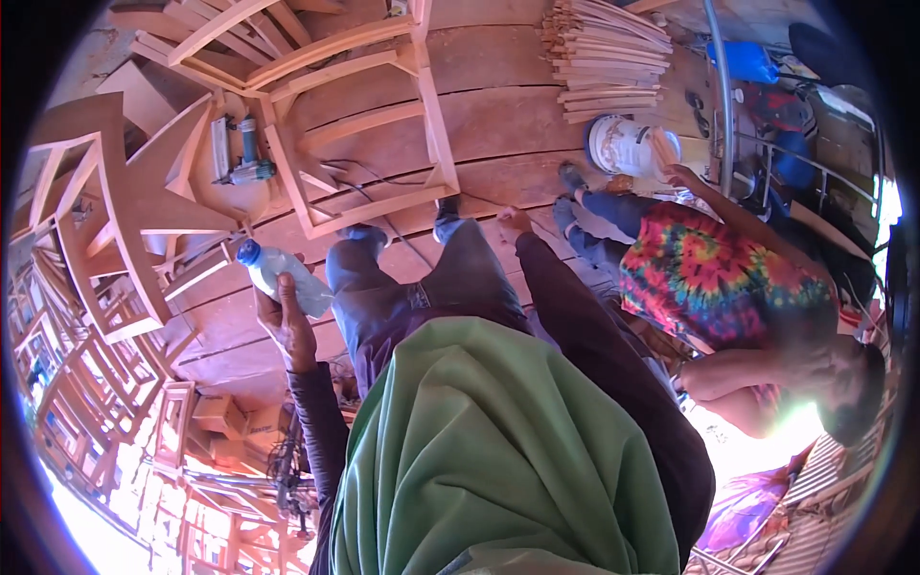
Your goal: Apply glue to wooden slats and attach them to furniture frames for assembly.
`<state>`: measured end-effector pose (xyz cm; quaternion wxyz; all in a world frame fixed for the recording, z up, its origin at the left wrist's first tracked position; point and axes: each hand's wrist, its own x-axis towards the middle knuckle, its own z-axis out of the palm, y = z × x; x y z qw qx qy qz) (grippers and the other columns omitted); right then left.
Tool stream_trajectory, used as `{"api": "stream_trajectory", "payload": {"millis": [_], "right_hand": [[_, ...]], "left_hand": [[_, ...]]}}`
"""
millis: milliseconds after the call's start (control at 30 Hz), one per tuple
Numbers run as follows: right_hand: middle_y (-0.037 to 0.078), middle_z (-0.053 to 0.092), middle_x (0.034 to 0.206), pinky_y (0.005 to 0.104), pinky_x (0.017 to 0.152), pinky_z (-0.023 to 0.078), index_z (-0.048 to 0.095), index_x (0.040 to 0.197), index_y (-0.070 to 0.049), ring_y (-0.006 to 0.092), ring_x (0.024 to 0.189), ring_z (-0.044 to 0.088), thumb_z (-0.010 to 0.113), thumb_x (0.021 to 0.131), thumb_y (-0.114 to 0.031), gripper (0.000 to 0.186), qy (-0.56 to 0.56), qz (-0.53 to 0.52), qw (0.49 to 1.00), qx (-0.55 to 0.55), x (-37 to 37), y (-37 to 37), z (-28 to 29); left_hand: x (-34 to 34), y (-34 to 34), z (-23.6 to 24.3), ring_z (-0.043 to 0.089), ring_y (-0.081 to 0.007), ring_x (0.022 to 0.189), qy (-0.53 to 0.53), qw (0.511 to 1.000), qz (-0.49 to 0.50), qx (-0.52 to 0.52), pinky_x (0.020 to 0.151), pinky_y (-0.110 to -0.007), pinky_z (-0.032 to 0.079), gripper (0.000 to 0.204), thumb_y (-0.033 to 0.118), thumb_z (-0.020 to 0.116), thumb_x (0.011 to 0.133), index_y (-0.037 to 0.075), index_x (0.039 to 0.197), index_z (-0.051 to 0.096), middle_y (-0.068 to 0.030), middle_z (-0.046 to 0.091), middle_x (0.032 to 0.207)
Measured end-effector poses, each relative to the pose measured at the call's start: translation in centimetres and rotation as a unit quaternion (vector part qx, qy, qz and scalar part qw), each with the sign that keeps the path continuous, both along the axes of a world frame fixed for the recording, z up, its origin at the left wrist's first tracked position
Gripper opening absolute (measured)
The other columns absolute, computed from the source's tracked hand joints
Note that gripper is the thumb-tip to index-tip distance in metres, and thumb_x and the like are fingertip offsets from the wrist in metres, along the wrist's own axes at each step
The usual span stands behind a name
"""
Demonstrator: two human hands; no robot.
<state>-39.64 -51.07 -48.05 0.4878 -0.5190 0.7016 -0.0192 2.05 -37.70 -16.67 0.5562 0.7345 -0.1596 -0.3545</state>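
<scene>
My left hand (288, 326) is wrapped round a see-through plastic bottle (292, 280) with a blue cap (248, 252), tilted out to my left. My right hand (515, 223) hangs in front of my right leg with its fingers curled in; whatever they may hold is hidden. A wooden chair frame (316, 225) stands on the floorboards just ahead of my feet, apart from both hands. Beyond the bottle, a teal power tool (252, 158) lies beside the frame.
At the right, a co-worker in a tie-dye shirt (714, 273) reaches toward a white bucket (623, 144). A pile of wood strips (609, 57) lies at the back. More wooden frames (105, 220) crowd the left. A dark cable (393, 225) crosses the floor between my feet.
</scene>
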Motion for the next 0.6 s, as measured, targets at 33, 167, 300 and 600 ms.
{"api": "stream_trajectory", "payload": {"millis": [33,167,300,600], "right_hand": [[0.011,0.068,0.073,0.0397,0.046,0.057,0.065,0.093,-0.005,0.0231,0.055,0.068,0.069,0.095,-0.016,0.011,-0.034,-0.043,0.992,0.111,0.0,-1.0,0.8],[0.007,0.065,0.069,0.0363,0.042,0.054,0.064,0.091,-0.007,0.0193,0.052,0.065,0.068,0.098,-0.015,0.012,-0.029,-0.094,0.988,0.121,-2.2,-4.7,0.8],[0.007,0.066,0.072,0.0358,0.044,0.056,0.065,0.091,-0.006,0.0183,0.054,0.066,0.066,0.098,-0.017,0.013,0.006,-0.072,0.988,0.139,1.0,-7.9,3.0],[0.007,0.069,0.074,0.0356,0.047,0.056,0.069,0.094,-0.007,0.0194,0.054,0.067,0.061,0.097,-0.019,0.015,0.005,0.311,0.945,0.100,13.1,-16.4,8.5]], "left_hand": [[-1.1,0.0,0.3,0.072,-0.0196,0.098,0.004,1.000,0.002,0.002,0.086,-0.033,0.057,0.035,0.025,0.062,0.110,-0.002,0.131,0.061,-0.0134,0.075,0.114],[-3.9,-0.6,-1.0,0.071,-0.0186,0.103,0.066,0.996,-0.051,0.019,0.089,-0.034,0.056,0.032,0.022,0.062,0.109,-0.001,0.130,0.064,-0.0127,0.075,0.117],[-4.4,-1.2,-2.6,0.070,-0.0167,0.103,0.076,0.996,-0.043,-0.010,0.089,-0.033,0.056,0.033,0.023,0.061,0.110,-0.001,0.132,0.064,-0.0103,0.075,0.119],[-4.0,-4.0,-1.1,0.067,-0.0149,0.103,-0.013,0.997,-0.049,-0.051,0.091,-0.030,0.052,0.025,0.014,0.060,0.109,-0.002,0.128,0.062,-0.0087,0.075,0.113]]}}
